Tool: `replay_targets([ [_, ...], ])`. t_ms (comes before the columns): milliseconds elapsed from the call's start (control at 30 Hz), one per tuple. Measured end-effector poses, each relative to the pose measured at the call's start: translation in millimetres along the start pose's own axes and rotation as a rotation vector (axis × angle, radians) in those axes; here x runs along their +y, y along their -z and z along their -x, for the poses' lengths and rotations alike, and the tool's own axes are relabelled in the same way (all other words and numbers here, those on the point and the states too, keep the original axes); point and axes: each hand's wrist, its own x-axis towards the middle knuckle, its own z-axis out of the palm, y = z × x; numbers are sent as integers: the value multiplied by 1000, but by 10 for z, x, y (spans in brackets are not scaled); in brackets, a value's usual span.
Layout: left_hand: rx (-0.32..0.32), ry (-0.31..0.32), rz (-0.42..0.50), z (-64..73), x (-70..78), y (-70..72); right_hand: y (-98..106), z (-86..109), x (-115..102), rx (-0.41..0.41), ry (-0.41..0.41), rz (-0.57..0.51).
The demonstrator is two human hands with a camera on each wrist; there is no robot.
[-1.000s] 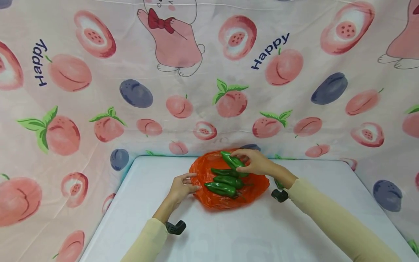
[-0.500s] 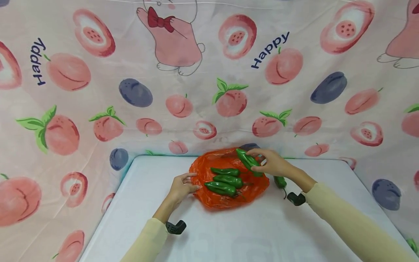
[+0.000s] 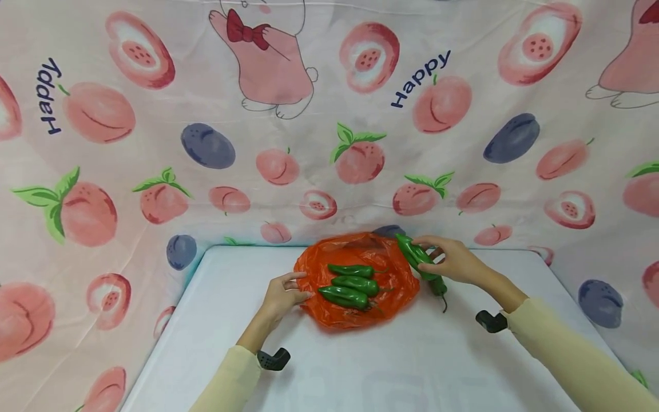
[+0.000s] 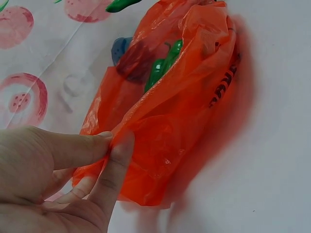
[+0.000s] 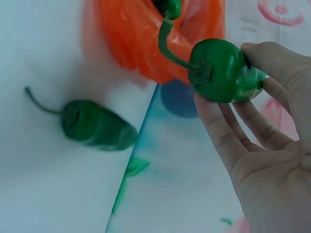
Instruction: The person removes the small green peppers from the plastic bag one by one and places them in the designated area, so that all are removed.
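Note:
My left hand (image 3: 280, 294) pinches the left edge of an orange plastic bag (image 4: 160, 145) between thumb and fingers. Inside the bag, three green peppers (image 3: 352, 285) lie in a row with their stems to the right. At the bag's right side my right hand (image 3: 455, 262) holds a green pepper (image 5: 221, 70), thumb on one side and fingers on the other, raised above the table. Another green pepper (image 5: 97, 125) lies on the table right of the bag; in the head view the held one partly covers it.
A white table (image 3: 370, 366) carries the bag near its far edge. Behind and at the sides hangs a pink cloth (image 3: 309, 143) printed with peaches and plums. A black wrist camera (image 3: 274, 359) sits at the left wrist, another (image 3: 491, 321) at the right.
My right hand has carried the held pepper rightward, from over the bag to beyond its right edge, above the pepper on the table. The left hand keeps its grip on the bag.

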Motion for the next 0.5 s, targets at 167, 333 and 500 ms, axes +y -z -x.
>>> replay_targets([
  [167, -1, 6, 7, 15, 0, 0, 105, 145, 67, 22, -28, 12],
  [333, -7, 12, 14, 27, 21, -3, 194, 287, 128, 36, -59, 12],
  [500, -4, 2, 27, 25, 37, -7, 239, 385, 196, 71, -73, 16],
])
